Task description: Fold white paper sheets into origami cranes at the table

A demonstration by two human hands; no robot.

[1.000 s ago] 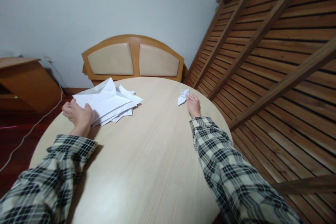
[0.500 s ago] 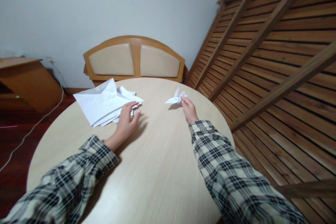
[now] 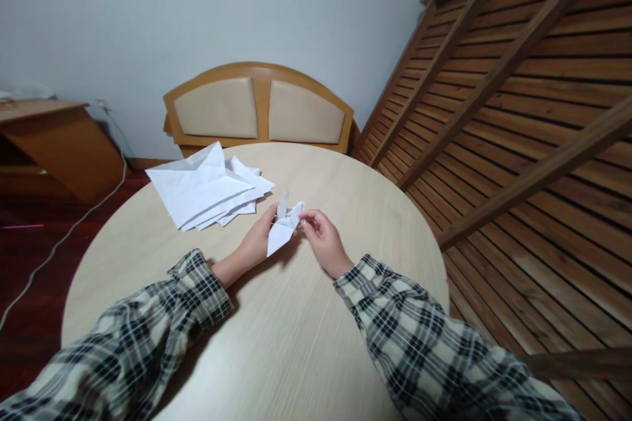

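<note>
A white folded paper crane (image 3: pixel 282 229) is held between my two hands over the middle of the round table (image 3: pixel 316 329). My left hand (image 3: pixel 257 238) grips its left side, with the fingers partly hidden behind the paper. My right hand (image 3: pixel 323 240) pinches the crane's right tip between thumb and fingers. One narrow point of the crane sticks upward, and a broad wing slants down toward me. Left of the crane, beyond my left hand, lies a loose pile of creased white paper sheets (image 3: pixel 202 187).
Behind the table stands a wooden headboard (image 3: pixel 263 105) with two beige panels, against a pale wall. A slatted wooden frame (image 3: pixel 518 112) leans along the right. At the left are a brown desk (image 3: pixel 59 151) and a white cable (image 3: pixel 74 227) on the dark red floor.
My right hand has brought the paper crane left and nearer to me. My left hand has moved away from beside the paper pile and closed on the crane.
</note>
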